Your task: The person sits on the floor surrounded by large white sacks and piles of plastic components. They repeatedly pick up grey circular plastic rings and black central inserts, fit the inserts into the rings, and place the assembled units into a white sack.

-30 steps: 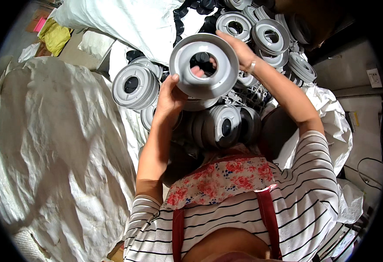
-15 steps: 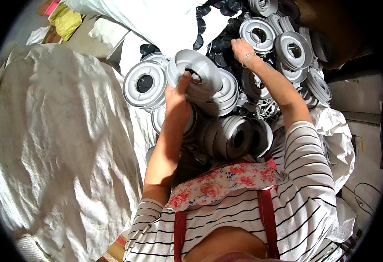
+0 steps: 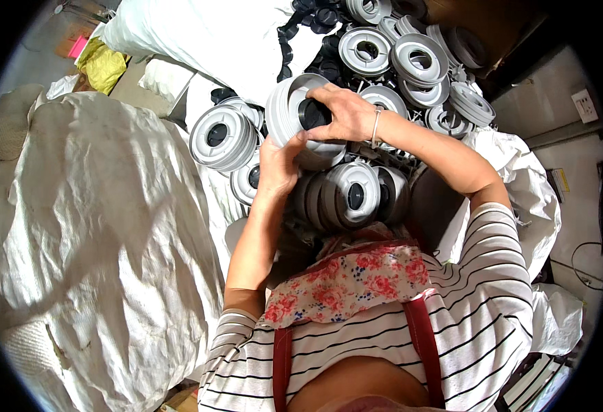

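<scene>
I hold a round grey plastic disc [image 3: 289, 110] with a ribbed rim, tilted on edge. My left hand [image 3: 278, 163] grips its lower edge. My right hand [image 3: 339, 113] lies over its middle, fingers on a black round insert [image 3: 312, 114] set in the centre hole. Just below my hands a row of similar grey discs [image 3: 354, 193] stands on edge, close to my chest.
One more grey disc [image 3: 222, 136] lies to the left. Several loose discs [image 3: 418, 62] are piled at the back right, with small black parts [image 3: 323, 41] beside them. A big white woven sack [image 3: 102, 226] fills the left side; more white bags [image 3: 198, 34] lie behind.
The disc has come down and toward me from the pile. My right hand has come from the far pile onto the disc's centre, where a black insert now sits.
</scene>
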Motion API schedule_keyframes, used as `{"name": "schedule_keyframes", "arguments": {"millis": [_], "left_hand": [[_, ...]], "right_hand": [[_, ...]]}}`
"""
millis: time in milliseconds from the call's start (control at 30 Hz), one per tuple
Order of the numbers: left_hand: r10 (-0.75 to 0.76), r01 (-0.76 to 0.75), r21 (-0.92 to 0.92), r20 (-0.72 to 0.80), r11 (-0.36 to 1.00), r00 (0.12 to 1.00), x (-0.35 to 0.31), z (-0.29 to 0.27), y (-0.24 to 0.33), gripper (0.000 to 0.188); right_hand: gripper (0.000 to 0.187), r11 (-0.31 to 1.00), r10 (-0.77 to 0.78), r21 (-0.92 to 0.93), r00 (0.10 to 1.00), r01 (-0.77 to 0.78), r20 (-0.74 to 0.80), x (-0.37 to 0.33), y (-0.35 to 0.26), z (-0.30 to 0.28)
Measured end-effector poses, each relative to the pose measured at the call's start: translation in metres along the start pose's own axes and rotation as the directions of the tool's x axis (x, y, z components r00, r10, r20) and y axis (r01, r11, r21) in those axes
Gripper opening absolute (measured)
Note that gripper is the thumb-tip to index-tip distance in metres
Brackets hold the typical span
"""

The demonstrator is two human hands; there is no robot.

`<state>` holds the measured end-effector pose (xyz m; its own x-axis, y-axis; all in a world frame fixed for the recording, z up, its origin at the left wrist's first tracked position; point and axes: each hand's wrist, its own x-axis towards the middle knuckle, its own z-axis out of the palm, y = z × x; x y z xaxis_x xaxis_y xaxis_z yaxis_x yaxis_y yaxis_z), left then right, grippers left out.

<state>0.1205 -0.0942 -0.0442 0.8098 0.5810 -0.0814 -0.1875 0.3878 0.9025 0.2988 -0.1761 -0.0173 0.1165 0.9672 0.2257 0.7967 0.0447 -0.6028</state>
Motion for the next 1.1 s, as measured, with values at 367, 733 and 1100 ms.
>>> {"name": "schedule_keyframes", "arguments": {"millis": [367,733,1100], "left_hand": [[-0.009,0.009,0.010,-0.001,1.000,1.000,-0.034,0.027,0.023,0.044],[0.290,-0.622,0.746,0.557,0.238,0.778,-0.053,0.005,0.023,0.070],[0.019,-0.065,0.279,0.165,0.958,0.986,-0.059,0.007,0.009,0.068]], "right_hand": [[0.073,0.994,0.012,0.112,0.987,0.006,-0.158,-0.035,-0.023,0.001],[0.036,-0.247,0.204,0.931,0.925,-0.268,0.321,-0.053,-0.015,0.017],[0.028,0.418,0.295,0.856,0.937,-0.303,0.187,-0.049,-0.012,0.023]]}}
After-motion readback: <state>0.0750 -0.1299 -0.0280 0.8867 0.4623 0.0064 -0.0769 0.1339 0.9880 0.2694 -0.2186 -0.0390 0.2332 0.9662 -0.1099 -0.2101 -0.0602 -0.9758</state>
